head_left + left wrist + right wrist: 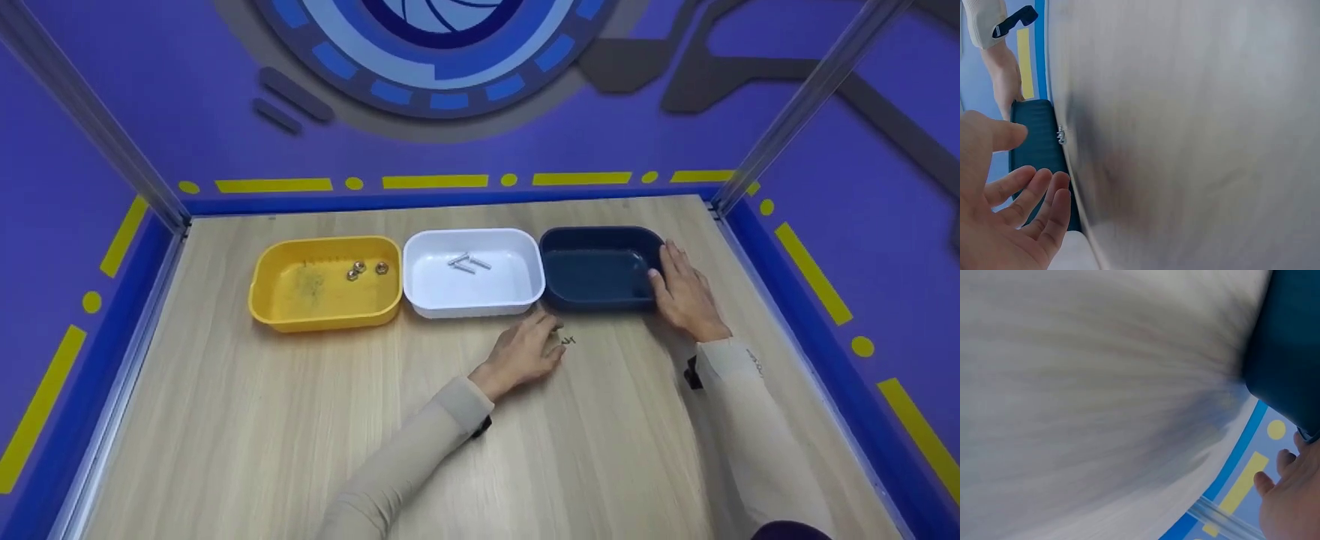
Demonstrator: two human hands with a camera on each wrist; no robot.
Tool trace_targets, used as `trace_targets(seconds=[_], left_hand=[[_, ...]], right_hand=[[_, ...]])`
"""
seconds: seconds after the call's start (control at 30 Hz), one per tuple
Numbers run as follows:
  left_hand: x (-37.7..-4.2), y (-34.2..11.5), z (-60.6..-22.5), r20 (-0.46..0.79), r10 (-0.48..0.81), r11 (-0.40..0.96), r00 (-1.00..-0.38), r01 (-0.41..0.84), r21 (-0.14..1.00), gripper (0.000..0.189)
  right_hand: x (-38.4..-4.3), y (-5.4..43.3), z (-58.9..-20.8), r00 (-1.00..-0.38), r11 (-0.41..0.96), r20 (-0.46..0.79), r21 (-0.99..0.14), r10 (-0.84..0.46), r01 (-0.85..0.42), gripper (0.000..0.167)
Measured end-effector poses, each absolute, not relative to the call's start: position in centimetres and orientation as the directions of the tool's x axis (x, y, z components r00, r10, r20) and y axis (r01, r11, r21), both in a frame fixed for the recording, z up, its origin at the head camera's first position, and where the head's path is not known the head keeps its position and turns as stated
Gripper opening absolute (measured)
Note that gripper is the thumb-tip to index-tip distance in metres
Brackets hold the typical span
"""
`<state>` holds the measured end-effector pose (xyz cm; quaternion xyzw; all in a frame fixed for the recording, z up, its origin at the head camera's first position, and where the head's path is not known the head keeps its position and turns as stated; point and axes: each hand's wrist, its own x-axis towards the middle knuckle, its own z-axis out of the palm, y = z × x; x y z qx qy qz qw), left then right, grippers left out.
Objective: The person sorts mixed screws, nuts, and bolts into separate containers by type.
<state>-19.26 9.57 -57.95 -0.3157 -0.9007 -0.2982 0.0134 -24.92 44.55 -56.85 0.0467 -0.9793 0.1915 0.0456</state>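
Three bins stand in a row: a yellow bin (326, 324) with several nuts (359, 266), a white bin (474, 308) holding several screws (465, 262), and a dark blue bin (600, 304). At the blue bin's right end, my right hand (686, 296) holds the side wall, thumb over the rim and fingers along the outside. My left hand (523, 352) is low over the table before the white and blue bins, its fingers loosely bent with nothing between them. Just beyond its fingertips lie small screws (568, 340), seen in the left wrist view beside the blue bin (1036, 132).
A light wooden table (360, 435) bears everything. Purple panels with yellow marks (435, 181) enclose it at the back and both sides, with metal posts (810, 94) at the rear corners.
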Motion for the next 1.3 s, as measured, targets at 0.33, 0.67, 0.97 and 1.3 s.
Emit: trace_targets(seconds=[0.33,0.67,0.97,1.3], left_hand=[[-20.3,10.1,-58.7,0.137,0.521,0.585,-0.842,0.47,0.661,0.021],[-20.9,10.8,-58.7,0.076,0.48,0.641,-0.874,0.409,0.65,0.015],[-21.1,11.3,-58.8,0.062,0.467,0.662,-0.882,0.395,0.637,0.012],[-21.3,11.5,-58.9,0.048,0.449,0.677,-0.892,0.375,0.634,0.008]], right_hand=[[-24.9,44.6,-56.9,-0.99,0.914,0.115,-0.389,-0.077,-0.116,0.072],[-24.9,44.3,-56.5,-0.992,0.928,0.093,-0.355,-0.083,-0.111,0.073],[-24.6,44.4,-56.6,-0.992,0.93,0.099,-0.352,-0.079,-0.109,0.072],[-24.8,44.5,-56.6,-0.995,0.936,0.081,-0.341,-0.067,-0.091,0.073]])
